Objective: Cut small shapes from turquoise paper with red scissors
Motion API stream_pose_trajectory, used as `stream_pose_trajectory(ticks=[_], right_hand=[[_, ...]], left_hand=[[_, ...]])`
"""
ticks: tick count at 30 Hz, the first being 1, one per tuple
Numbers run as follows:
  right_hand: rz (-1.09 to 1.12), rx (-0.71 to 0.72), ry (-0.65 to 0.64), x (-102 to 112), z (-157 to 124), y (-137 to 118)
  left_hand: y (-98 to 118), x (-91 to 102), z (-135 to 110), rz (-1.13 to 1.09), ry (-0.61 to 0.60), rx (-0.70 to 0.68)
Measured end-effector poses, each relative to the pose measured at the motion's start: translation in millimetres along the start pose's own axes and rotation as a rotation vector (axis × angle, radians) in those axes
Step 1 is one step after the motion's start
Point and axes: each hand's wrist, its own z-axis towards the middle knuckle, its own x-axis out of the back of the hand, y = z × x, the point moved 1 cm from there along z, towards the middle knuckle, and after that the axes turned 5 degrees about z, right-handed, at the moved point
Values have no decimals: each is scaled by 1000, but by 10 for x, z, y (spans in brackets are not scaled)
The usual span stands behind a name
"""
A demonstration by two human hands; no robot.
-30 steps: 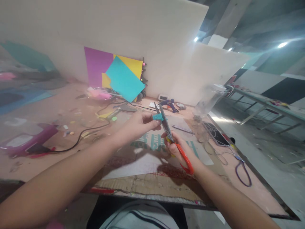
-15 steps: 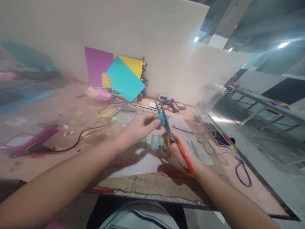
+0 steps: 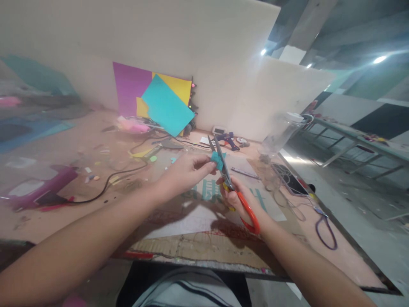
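Teal scrap (image 3: pixel 217 162) sits at the parted blades of the scissors (image 3: pixel 225 171), raised over the bench (image 3: pixel 348 256), in the head view. Left of the scissors, the left hand (image 3: pixel 198 168) pinches the scrap between thumb and fingers; the right hand (image 3: pixel 237 198) is wrapped around their red and yellow handles. Beneath the scissors lies a white sheet (image 3: pixel 188 224) bearing teal characters (image 3: pixel 209 190). Right of the blades is a pen (image 3: pixel 245 173); beyond them, a dark glue gun (image 3: pixel 229 140); well left, a purple one (image 3: pixel 59 183).
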Motion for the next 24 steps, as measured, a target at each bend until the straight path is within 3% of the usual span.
stream_pose_trajectory(ticks=[6, 12, 24], right_hand=[[-10, -7, -6, 11, 3, 16], [-101, 1, 24, 11, 7, -42], [-59, -13, 43, 12, -7, 22]], left_hand=[[12, 34, 8, 68, 15, -6], [3, 34, 11, 28, -5, 12], [-29, 45, 26, -23, 22, -7]])
